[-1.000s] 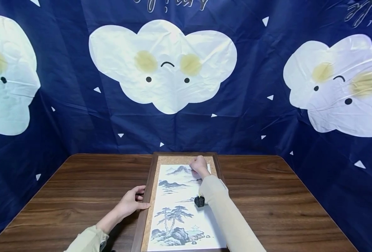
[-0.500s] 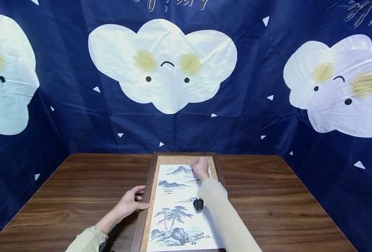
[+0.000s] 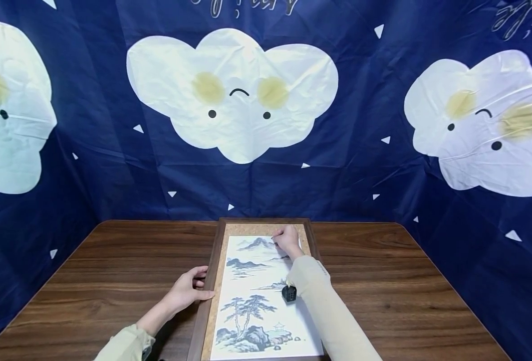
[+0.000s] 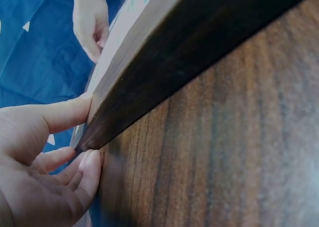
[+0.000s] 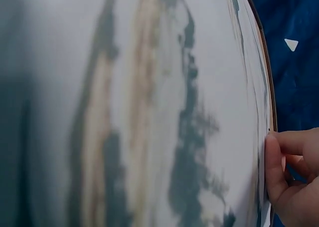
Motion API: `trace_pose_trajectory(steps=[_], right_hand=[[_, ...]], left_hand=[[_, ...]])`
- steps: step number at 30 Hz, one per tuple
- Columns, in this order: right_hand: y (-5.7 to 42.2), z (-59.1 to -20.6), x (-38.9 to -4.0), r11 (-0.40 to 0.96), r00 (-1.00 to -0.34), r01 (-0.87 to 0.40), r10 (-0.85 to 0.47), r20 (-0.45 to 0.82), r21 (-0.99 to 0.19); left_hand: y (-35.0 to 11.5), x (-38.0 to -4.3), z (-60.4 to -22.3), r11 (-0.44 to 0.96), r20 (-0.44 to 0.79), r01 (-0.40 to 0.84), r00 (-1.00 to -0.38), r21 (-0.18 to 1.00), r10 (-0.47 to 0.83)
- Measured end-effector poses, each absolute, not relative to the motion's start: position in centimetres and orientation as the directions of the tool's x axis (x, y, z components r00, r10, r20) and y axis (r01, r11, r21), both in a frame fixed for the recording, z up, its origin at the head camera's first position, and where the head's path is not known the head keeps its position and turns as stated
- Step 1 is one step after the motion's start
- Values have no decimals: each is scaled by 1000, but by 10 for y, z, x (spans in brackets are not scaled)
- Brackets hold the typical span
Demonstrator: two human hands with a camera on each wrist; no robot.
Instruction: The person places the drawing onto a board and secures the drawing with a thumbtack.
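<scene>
On the table lies a corkboard point(image 3: 248, 229) in a brown wooden frame point(image 3: 213, 265). It bears a white sheet printed with an ink landscape point(image 3: 248, 311) of mountains, pines and a pavilion. My left hand point(image 3: 187, 290) grips the frame's left side rail, with the thumb on its top edge and the fingers against its outer side point(image 4: 55, 162). Near the sheet's top edge, right of the mountain peak, my right hand point(image 3: 287, 239) has thumb and index finger pinched together. A tiny dark pin-like thing point(image 5: 269, 132) shows at those fingertips, mostly hidden by them.
The brown wood-grain table point(image 3: 383, 291) extends on both sides of the frame. Behind it hangs a dark blue cloth point(image 3: 356, 190) with white clouds. A small black box-like thing point(image 3: 289, 293) sits at the right wrist, over the sheet.
The right wrist and forearm shift slightly, first left and then back right, while the fingertips stay at nearly the same spot. The left hand and the frame have not moved.
</scene>
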State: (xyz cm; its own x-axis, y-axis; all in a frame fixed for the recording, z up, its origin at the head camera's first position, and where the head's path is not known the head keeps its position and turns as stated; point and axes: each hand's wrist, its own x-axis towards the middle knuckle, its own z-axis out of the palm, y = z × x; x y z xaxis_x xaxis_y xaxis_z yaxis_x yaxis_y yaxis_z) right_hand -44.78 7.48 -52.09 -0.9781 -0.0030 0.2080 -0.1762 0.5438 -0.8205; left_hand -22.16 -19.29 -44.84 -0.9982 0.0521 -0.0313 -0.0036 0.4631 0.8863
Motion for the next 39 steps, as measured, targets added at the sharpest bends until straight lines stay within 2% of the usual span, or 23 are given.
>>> trace_pose_trajectory(steps=[4,6,9,10,19,23,29,39], right_hand=[[75,-517,-448,519,-993,-115,-40,110,-847],[74,-493,-428,518,-996,-85,-45,72,-851],[75,-464,-401,520,-993,-114,-79,85,-846],[75,-448,-388,542,-996,-79,-74,46,-836],[108,-417,-363,561,-955,-240,-285,88,-792],[131,-411,-356,548,-939,-274,-331,95,-790],[169,-405,-344,511,-934,-274,-342,101,-815],[227,-394,-326,531,-953,-260,-276,126,-807]], left_hand=[[-193,-221,-448,467,-36,-5,-998,884,58],[-192,-221,-447,473,-31,4,-997,881,65],[-192,-222,-446,483,-30,8,-997,875,70],[-192,-222,-445,487,-31,8,-997,874,72],[-190,-223,-439,550,-13,48,-994,834,107],[-192,-223,-436,565,-4,60,-994,823,111],[-198,-225,-433,596,32,95,-993,797,116],[-218,-226,-429,659,81,144,-989,738,126]])
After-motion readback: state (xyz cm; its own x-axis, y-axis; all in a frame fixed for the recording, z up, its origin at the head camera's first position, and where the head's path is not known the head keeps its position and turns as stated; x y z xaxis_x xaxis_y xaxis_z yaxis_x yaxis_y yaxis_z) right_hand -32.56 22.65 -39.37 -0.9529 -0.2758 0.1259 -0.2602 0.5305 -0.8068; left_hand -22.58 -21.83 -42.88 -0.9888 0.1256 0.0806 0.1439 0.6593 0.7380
